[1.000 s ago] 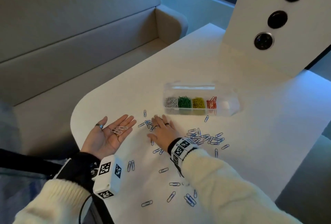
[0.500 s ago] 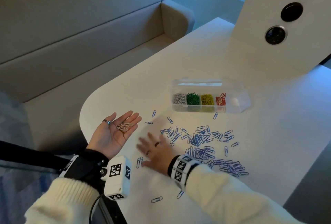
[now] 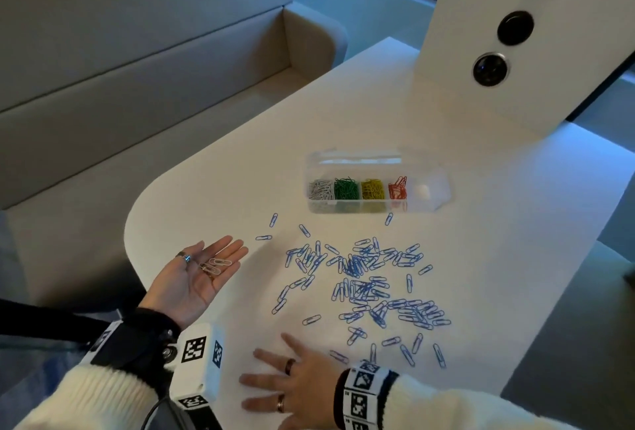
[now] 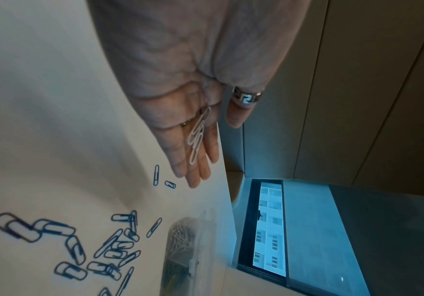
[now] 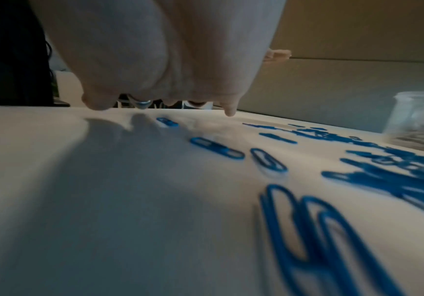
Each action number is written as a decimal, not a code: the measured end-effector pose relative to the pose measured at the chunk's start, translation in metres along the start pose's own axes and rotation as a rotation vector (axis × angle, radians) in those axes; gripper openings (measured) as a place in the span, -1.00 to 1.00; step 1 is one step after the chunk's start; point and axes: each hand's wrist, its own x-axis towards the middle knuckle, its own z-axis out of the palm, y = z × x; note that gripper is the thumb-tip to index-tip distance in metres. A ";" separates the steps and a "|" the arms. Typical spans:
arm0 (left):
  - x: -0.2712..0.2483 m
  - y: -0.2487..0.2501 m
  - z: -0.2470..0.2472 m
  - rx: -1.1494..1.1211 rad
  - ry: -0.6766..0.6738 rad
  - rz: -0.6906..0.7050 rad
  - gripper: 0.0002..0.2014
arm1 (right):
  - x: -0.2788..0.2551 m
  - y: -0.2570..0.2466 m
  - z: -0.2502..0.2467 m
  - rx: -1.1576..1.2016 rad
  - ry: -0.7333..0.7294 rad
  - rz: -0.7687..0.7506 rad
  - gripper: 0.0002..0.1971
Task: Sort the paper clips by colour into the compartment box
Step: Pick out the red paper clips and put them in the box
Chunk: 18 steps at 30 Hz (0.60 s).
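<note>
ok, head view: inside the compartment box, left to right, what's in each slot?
Compartment box: white clips → green clips → yellow clips → red clips → last slot, no clips visible. Blue clips lie loose on the table.

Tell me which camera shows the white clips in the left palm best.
The left wrist view: the small bunch of white wire paper clips fills the frame's middle, lying loose on the open left hand, sharp against the fingers. The head view shows the same clips smaller, but confirms the palm faces up. The right wrist view shows none of them.
</note>
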 end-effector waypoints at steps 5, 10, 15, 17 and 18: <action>0.004 -0.008 0.010 0.021 -0.013 -0.028 -0.22 | -0.017 0.030 0.011 0.018 0.032 0.282 -0.39; 0.011 -0.023 0.025 0.024 -0.058 -0.079 -0.22 | -0.082 0.045 0.034 0.128 0.049 0.513 -0.33; 0.027 -0.033 0.035 0.015 -0.064 -0.130 -0.21 | -0.149 0.038 0.093 0.176 -0.085 0.488 -0.15; 0.033 -0.038 0.044 0.023 -0.068 -0.145 -0.21 | -0.155 0.045 0.097 0.193 -0.111 0.526 -0.14; 0.036 -0.041 0.049 0.028 -0.071 -0.153 -0.21 | -0.153 0.049 0.098 0.205 -0.101 0.545 -0.15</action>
